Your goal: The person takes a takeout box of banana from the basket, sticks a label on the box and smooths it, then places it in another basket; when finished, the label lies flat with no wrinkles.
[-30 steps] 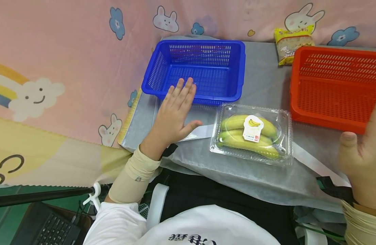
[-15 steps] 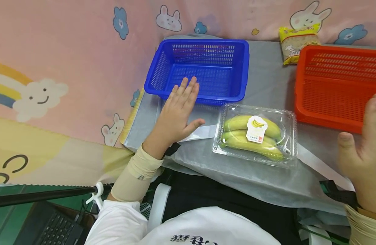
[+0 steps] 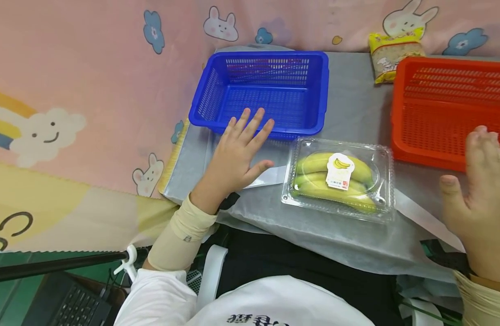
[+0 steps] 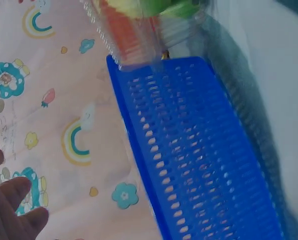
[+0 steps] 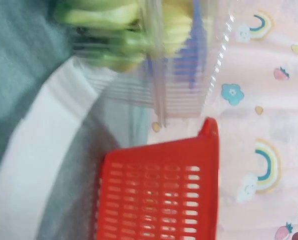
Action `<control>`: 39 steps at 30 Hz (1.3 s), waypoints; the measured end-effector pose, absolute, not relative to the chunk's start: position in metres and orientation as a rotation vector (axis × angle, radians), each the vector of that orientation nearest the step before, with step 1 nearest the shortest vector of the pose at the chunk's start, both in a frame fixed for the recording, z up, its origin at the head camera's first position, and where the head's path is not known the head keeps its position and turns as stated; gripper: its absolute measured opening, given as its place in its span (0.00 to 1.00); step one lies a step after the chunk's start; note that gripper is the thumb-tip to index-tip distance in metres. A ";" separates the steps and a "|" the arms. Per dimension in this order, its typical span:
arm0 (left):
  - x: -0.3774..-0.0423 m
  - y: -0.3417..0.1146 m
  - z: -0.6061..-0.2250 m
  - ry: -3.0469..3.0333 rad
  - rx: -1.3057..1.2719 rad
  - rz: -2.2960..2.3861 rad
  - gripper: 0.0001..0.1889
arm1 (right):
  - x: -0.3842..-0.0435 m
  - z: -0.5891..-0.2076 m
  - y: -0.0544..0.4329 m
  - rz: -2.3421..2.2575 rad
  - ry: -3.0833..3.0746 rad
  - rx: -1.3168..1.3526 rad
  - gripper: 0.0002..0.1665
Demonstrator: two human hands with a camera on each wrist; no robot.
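A clear plastic box of bananas (image 3: 335, 181) with a white label lies on the grey-covered table between my hands. My left hand (image 3: 235, 160), fingers straight and spread, hovers left of the box, its fingertips over the front rim of the blue basket (image 3: 321, 108). On the other side my right hand (image 3: 475, 203) is held up with fingers extended, by the front of the red basket (image 3: 400, 149). Neither hand holds anything. In the left wrist view the box (image 4: 178, 25) shows above the blue basket (image 4: 208, 150); in the right wrist view the box (image 5: 114, 35) is blurred.
A yellow snack packet (image 3: 392, 59) lies behind the red basket's left corner. White tape (image 3: 425, 217) runs along the table's front. A pink patterned curtain (image 3: 91, 68) hangs at the back and left.
The left hand's fingers have spread apart. My right hand has come a little to the left, showing more in view. The box and baskets stay put; the view shifts slightly.
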State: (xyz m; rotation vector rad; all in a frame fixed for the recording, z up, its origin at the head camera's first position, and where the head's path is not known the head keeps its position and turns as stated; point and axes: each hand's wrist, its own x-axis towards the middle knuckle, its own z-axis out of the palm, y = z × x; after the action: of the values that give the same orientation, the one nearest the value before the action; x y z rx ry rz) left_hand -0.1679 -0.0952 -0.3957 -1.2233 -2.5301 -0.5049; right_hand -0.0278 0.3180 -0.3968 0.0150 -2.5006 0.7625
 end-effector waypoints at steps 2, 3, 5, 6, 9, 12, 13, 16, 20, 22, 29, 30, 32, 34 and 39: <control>-0.165 -0.094 -0.399 -2.595 -1.248 -0.473 0.51 | -0.029 -0.405 0.320 0.797 -2.559 0.038 0.55; -0.163 -0.092 -0.402 -2.631 -1.266 -0.462 0.52 | -0.029 -0.410 0.321 0.809 -2.576 0.066 0.54; -0.159 -0.088 -0.409 -2.697 -1.313 -0.452 0.52 | -0.030 -0.422 0.320 0.835 -2.567 0.150 0.52; -0.157 -0.086 -0.413 -2.731 -1.335 -0.457 0.53 | -0.030 -0.427 0.319 0.852 -2.566 0.175 0.51; -0.149 -0.079 -0.424 -2.807 -1.397 -0.521 0.53 | -0.030 -0.443 0.315 0.888 -2.521 0.261 0.49; -0.141 -0.073 -0.432 -2.837 -1.443 -0.562 0.48 | -0.026 -0.454 0.309 0.943 -2.532 0.264 0.43; -0.139 -0.071 -0.434 -2.839 -1.455 -0.571 0.46 | -0.025 -0.457 0.308 0.947 -2.538 0.259 0.41; -0.133 -0.066 -0.438 -2.856 -1.486 -0.583 0.42 | -0.021 -0.464 0.302 0.955 -2.564 0.236 0.38; -0.130 -0.058 -0.442 -2.899 -1.512 -0.557 0.48 | -0.017 -0.469 0.296 0.982 -2.591 0.215 0.35; -0.129 -0.056 -0.445 -2.911 -1.512 -0.524 0.50 | -0.016 -0.470 0.293 1.011 -2.613 0.205 0.33; -0.127 -0.051 -0.449 -2.798 -1.561 -0.618 0.48 | -0.015 -0.470 0.290 1.075 -2.608 0.230 0.33; -0.127 -0.051 -0.449 -2.773 -1.576 -0.651 0.46 | -0.014 -0.470 0.290 1.082 -2.603 0.233 0.33; -0.126 -0.050 -0.449 -2.729 -1.599 -0.725 0.44 | -0.014 -0.469 0.290 1.094 -2.594 0.235 0.32; -0.126 -0.049 -0.450 -2.686 -1.612 -0.781 0.41 | -0.013 -0.468 0.290 1.100 -2.589 0.237 0.32; -0.123 -0.049 -0.448 -2.543 -1.620 -0.838 0.34 | -0.011 -0.463 0.290 1.065 -2.563 0.269 0.34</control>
State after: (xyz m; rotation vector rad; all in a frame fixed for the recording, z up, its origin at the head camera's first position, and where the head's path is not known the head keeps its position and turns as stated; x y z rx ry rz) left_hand -0.1232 -0.0490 -0.4484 -1.6199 -2.5432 -0.8382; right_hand -0.0110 0.2899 -0.4627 0.2693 -2.5633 1.0651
